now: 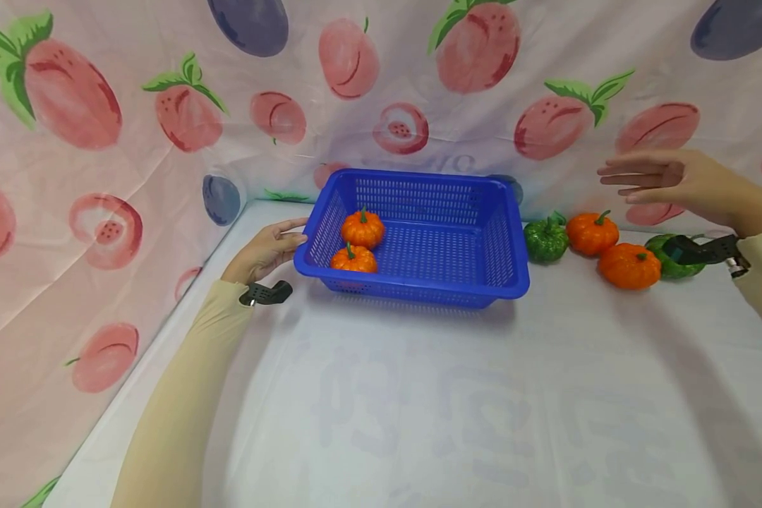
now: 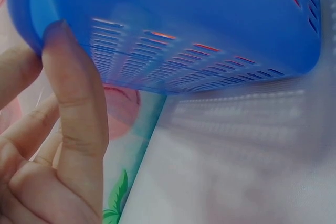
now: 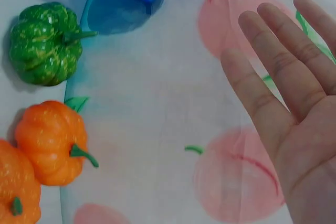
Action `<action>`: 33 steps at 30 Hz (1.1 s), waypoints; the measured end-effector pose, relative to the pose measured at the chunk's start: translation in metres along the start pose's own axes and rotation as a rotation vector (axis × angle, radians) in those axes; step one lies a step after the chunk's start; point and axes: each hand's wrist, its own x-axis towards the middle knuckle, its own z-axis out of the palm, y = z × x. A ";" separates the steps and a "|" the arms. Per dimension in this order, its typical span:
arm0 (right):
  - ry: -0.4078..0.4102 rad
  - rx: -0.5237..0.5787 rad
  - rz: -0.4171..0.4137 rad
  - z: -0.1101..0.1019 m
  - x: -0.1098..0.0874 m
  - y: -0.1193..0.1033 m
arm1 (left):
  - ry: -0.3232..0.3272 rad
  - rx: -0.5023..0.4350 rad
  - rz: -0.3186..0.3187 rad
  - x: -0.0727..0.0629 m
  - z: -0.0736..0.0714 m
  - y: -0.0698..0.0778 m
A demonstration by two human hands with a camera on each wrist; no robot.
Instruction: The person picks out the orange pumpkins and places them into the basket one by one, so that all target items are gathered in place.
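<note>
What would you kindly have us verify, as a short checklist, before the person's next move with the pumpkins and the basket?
1. Basket steadied: ok; the left hand pinches the rim of the blue basket.
2. Right hand free: ok; its fingers are extended and hold nothing.
3. Room inside: ok; two orange pumpkins sit toward the left end, and the right part is bare.
4. Contact with the loose pumpkins: not ok; the right hand is raised clear of them.
5. Farthest-right green pumpkin unobscured: not ok; a black wrist device partly covers it.
6. Basket base flat on the table: cannot tell.
</note>
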 end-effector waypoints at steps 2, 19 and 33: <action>0.014 0.015 0.027 -0.002 -0.005 0.006 | -0.003 -0.002 0.004 0.000 0.000 -0.001; 0.146 -0.078 0.287 -0.008 -0.040 0.051 | 0.006 0.011 -0.004 -0.001 0.001 0.000; 0.193 -0.003 0.312 0.003 -0.055 0.077 | 0.014 0.022 -0.023 -0.001 0.002 0.002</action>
